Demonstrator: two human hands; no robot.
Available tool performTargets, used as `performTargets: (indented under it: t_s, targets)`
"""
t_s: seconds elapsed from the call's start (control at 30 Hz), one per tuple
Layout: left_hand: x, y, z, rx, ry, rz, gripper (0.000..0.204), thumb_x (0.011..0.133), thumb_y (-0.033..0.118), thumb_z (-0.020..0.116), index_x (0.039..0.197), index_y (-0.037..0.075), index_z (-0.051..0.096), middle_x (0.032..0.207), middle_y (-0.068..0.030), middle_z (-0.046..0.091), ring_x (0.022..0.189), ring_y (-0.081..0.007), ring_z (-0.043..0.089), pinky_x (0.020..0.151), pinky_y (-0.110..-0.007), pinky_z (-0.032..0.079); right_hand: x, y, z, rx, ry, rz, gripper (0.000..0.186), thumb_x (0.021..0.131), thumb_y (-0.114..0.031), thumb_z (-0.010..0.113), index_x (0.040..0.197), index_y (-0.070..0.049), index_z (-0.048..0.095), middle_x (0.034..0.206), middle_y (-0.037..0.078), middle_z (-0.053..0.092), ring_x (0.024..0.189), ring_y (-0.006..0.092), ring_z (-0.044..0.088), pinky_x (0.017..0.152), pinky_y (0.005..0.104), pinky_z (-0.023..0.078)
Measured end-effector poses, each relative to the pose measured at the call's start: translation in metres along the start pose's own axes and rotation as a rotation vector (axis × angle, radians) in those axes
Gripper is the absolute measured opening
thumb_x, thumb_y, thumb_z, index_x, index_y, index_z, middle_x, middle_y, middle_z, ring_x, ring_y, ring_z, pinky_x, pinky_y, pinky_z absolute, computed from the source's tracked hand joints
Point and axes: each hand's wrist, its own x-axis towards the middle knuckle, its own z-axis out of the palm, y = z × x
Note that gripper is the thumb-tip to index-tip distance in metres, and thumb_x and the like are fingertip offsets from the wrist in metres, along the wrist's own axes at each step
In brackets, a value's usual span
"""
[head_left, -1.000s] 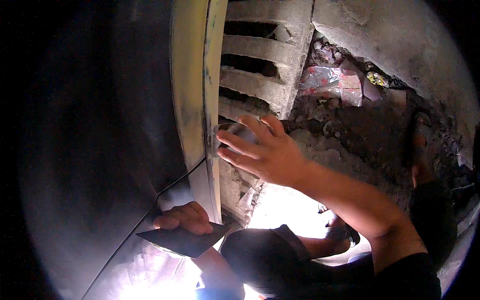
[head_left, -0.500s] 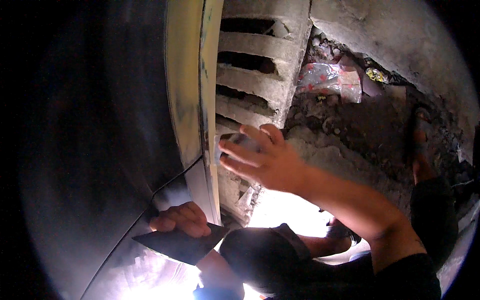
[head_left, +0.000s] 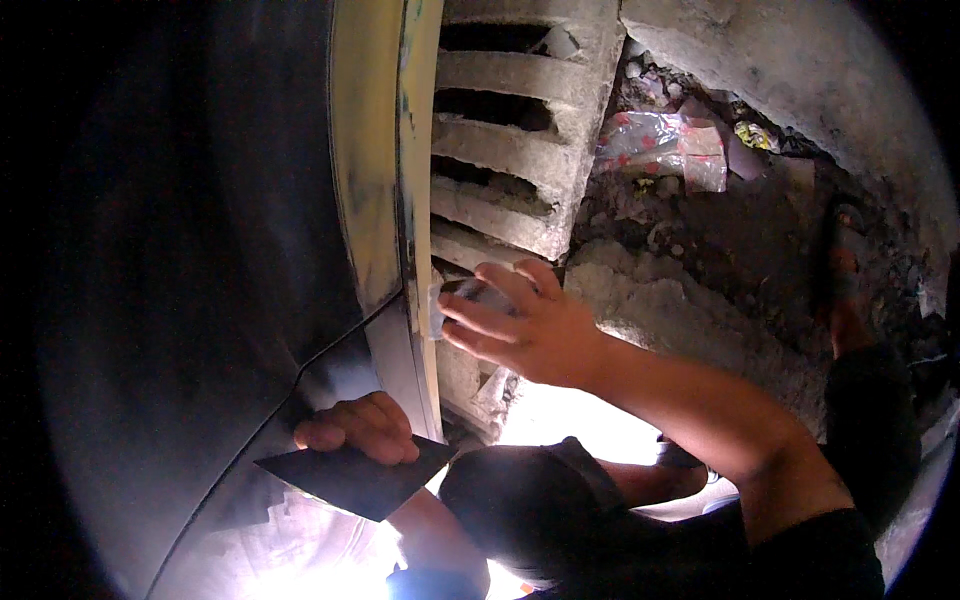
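Dim outdoor spot, dark ground and rough concrete, strong glare low in view. Right hand [head_left: 540, 330] was up at mid-view, fingers spread and bent over a grey piece [head_left: 490, 296], gripping it; thumb hidden, so can't tell how it closed underneath. Far end of that piece looked see-through and sat right at the pale edge [head_left: 424, 150] of a big dark panel [head_left: 200, 250]. Couldn't tell if it was touching or just beside.

Left hand [head_left: 365, 425] was lower and nearer me, clamped on a flat black sheet [head_left: 365, 485]: fingers bent over its upper border, the sheet tilted and covering part of my wrist. Sheet was in front of the panel's lower part, well apart from the grey piece.

Next out: yellowish band [head_left: 365, 150] ran down the panel just left of the pale edge. A dark seam [head_left: 303, 368] crossed the panel from that band down toward the lower left. Right of the edge, a slotted concrete grate [head_left: 500, 72]. Beyond it, a clear wrapper with red marks [head_left: 650, 145] on the dirt, a crumpled yellow scrap [head_left: 755, 136] near it, and a concrete slab [head_left: 790, 60] at upper right. My dark-clad knee [head_left: 510, 500] was bent just right of the sheet.
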Motion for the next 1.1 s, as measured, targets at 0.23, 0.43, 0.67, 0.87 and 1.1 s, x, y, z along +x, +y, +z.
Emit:
performTargets:
  t_s: [0.23, 0.43, 0.67, 0.87, 1.1]
  targets:
    - [0.0, 0.002, -0.018, 0.018, -0.191, -0.032, 0.037, 0.094, 0.031, 0.05, 0.119, 0.005, 0.042, 0.081, -0.0232, 0.065, 0.059, -0.0318, 0.062, 0.057, -0.043, 0.049, 0.001, -0.012, 0.016, -0.015, -0.008, -0.022, 0.033, 0.075, -0.025, 0.07, 0.108, -0.024, 0.067, 0.13, -0.005, 0.05, 0.117, 0.0265, 0.046, 0.09, 0.0424, 0.038]
    - [-0.003, 0.007, -0.003, 0.032, -0.017, -0.036, 0.038, 0.094, 0.03, 0.051, 0.12, 0.004, 0.042, 0.076, -0.0212, 0.064, 0.06, -0.0294, 0.061, 0.057, -0.041, 0.048, -0.012, -0.001, 0.018, -0.016, -0.056, 0.049, 0.032, 0.075, -0.027, 0.069, 0.107, -0.024, 0.068, 0.129, -0.005, 0.051, 0.117, 0.0268, 0.046, 0.09, 0.042, 0.038]
    - [-0.004, 0.009, -0.005, 0.021, -0.113, -0.045, 0.036, 0.094, 0.027, 0.05, 0.12, 0.004, 0.042, 0.078, -0.02, 0.065, 0.059, -0.0278, 0.06, 0.058, -0.04, 0.047, -0.008, -0.025, 0.021, 0.013, -0.023, -0.03, 0.032, 0.076, -0.027, 0.069, 0.108, -0.025, 0.068, 0.13, -0.005, 0.05, 0.118, 0.0268, 0.045, 0.091, 0.0409, 0.037]
    - [-0.01, 0.006, -0.02, -0.042, -0.213, -0.057, 0.038, 0.094, 0.024, 0.051, 0.125, 0.006, 0.04, 0.09, -0.0216, 0.065, 0.065, -0.0297, 0.063, 0.061, -0.043, 0.048, -0.026, -0.016, 0.028, -0.027, -0.086, 0.015, 0.029, 0.077, -0.025, 0.07, 0.106, -0.025, 0.069, 0.129, -0.005, 0.051, 0.116, 0.0262, 0.046, 0.09, 0.0416, 0.038]
    - [-0.005, 0.006, -0.001, 0.017, -0.03, -0.078, 0.04, 0.098, 0.041, 0.04, 0.117, 0.007, 0.051, 0.065, -0.0107, 0.056, 0.049, -0.0188, 0.045, 0.051, -0.035, 0.035, -0.024, -0.031, 0.039, 0.049, -0.005, -0.009, 0.029, 0.077, -0.026, 0.07, 0.106, -0.026, 0.069, 0.128, -0.006, 0.051, 0.116, 0.0247, 0.046, 0.09, 0.0403, 0.037]
